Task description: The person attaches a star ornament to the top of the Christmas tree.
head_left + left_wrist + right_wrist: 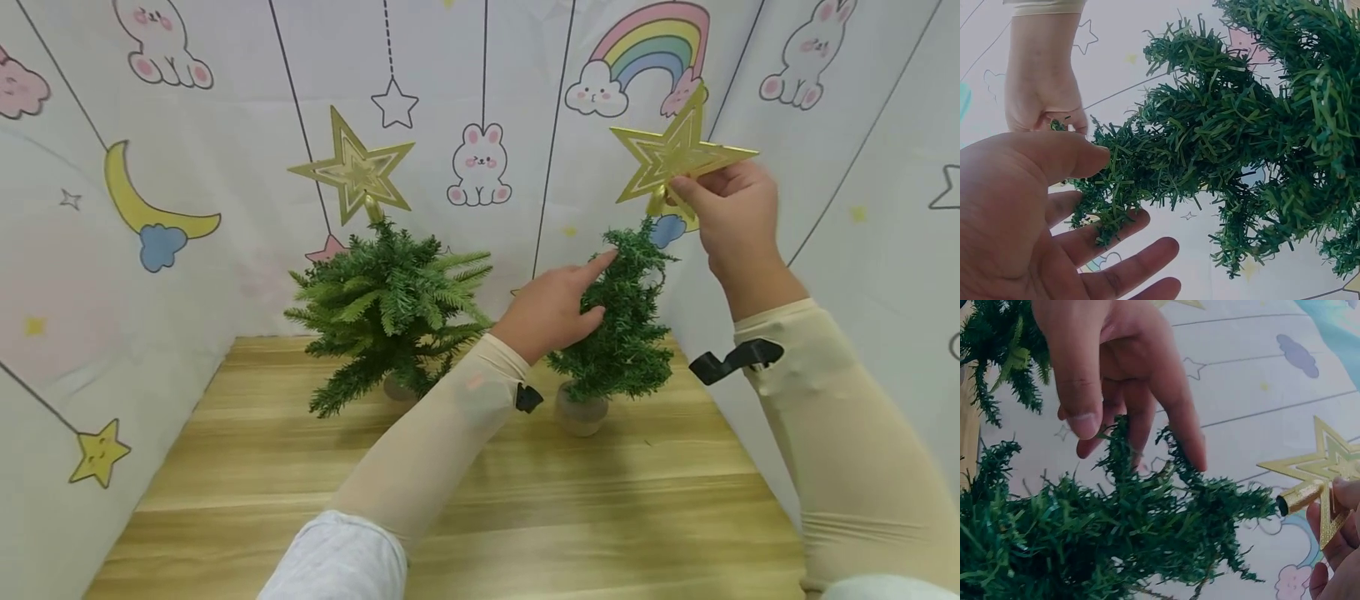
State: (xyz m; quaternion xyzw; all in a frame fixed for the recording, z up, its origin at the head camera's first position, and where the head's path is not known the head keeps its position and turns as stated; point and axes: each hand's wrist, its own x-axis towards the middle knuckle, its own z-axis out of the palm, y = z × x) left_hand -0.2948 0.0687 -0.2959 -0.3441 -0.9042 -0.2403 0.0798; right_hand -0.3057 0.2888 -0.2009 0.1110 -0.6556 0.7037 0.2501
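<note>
My right hand pinches a gold star tree topper by a lower point, thumb in front. The topper's hollow socket faces the tip of the small right-hand Christmas tree; in the right wrist view its dark mouth is at the tip, and whether they touch I cannot tell. Beside the upper branches is my left hand, its fingers spread and fairly straight. Its index finger reaches the foliage near the top, while in the left wrist view the thumb lies against a branch.
To the left stands a fuller Christmas tree, with another gold star topper on its tip. Both trees rest on a wood-grain table. A round pale base supports the right tree. Behind hangs a cartoon-printed white backdrop.
</note>
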